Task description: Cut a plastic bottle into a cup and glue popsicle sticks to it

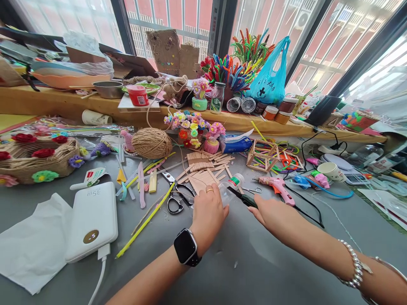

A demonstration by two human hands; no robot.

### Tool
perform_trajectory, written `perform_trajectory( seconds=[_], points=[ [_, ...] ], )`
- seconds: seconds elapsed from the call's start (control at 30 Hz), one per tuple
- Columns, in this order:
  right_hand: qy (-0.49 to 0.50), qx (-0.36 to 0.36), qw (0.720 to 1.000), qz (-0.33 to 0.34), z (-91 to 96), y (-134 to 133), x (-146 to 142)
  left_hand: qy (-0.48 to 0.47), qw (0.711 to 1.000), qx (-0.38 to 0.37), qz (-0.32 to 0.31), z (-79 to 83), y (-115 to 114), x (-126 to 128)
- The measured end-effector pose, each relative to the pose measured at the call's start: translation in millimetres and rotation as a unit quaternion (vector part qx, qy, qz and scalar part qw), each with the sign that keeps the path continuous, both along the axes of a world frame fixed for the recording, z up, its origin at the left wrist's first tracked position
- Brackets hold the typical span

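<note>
My left hand [208,214], with a ring and a black watch on the wrist, is curled around a small clear glue bottle [231,186] that lies tilted on the grey table [222,262]. The bottle has a white cap and a green and red label. My right hand [270,214], a bead bracelet on its wrist, is closed on a dark tool with a green handle [244,199]. The tool's tip points at the bottle. Flat wooden craft sticks [203,169] lie just beyond both hands.
Black scissors [176,197] and a yellow pipe cleaner [146,222] lie left of my left hand. A pink glue gun [278,186] with its cable lies to the right. There are also a twine ball [151,143], a white power bank [92,220], a wicker basket [34,163] and a stick frame [262,154].
</note>
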State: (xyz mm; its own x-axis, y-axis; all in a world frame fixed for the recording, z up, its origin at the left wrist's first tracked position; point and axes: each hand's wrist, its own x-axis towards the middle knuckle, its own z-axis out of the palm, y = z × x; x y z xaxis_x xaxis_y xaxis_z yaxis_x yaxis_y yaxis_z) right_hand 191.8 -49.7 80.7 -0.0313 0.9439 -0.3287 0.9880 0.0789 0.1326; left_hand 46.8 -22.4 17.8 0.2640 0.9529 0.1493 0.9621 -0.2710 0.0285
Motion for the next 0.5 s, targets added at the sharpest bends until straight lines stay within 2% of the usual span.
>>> perform_trajectory(
  seconds=[0.27, 0.5],
  points=[
    [-0.004, -0.033, 0.999, -0.006, -2.6, -3, 8, 0.001, 1.0, 0.018, -0.002, -3.7, 1, 0],
    [0.009, -0.039, 0.999, -0.032, 2.4, -10, 7, -0.004, 1.0, 0.012, 0.001, -2.6, -1, 1]
  ],
)
